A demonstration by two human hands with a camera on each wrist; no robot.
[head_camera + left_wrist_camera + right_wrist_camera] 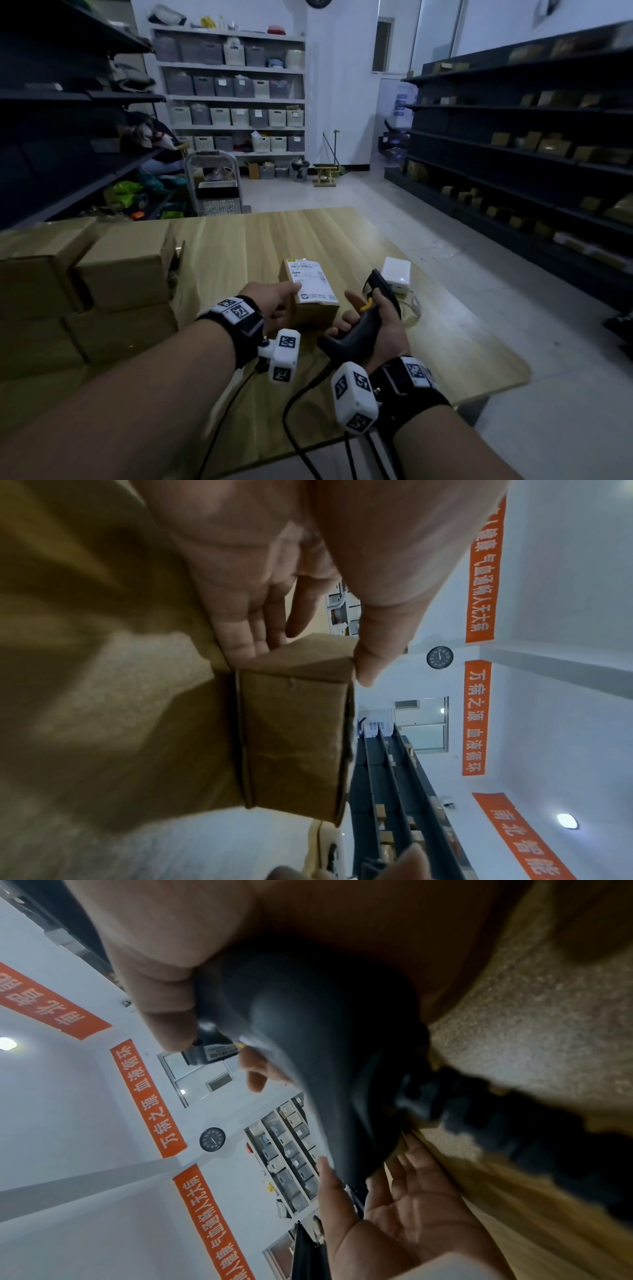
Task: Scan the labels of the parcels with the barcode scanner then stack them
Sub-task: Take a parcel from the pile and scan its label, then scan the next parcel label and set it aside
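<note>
Small brown cardboard parcel (310, 301) w/ white printed shipping label (313, 281) on top sits on the light wood-grain tabletop (342, 236), near the front-centre. Left hand (274, 308) holds it at its near-left corner: thumb lies on the label's edge, fingers go down the side. Left wrist view shows what the head view hides: the thumb tip (369, 664) pressed against the parcel's (294, 739) top corner and fingers on the opposite face, so that grip is clamped on the box.

Right hand (373, 325) is just right of the parcel, wrapped round the handle of a black pistol-shaped barcode scanner (370, 308) w/ a yellow trigger (367, 304); index finger sticks out straight toward the box. Scanner's black cable (298, 404) trails back off the near edge. Right wrist view gives only the scanner's (308, 1047) dark underside close up, blurred, plus the left hand's palm (411, 1223) beyond it.

Head view alone shows the stack of plain brown cardboard boxes (85, 294) at the tabletop's left, well apart from the parcel, and a white rectangular plastic box (395, 274) just beyond the scanner. Wrist views add a round black wall clock (440, 657) and orange banners (479, 572) on the white wall.
</note>
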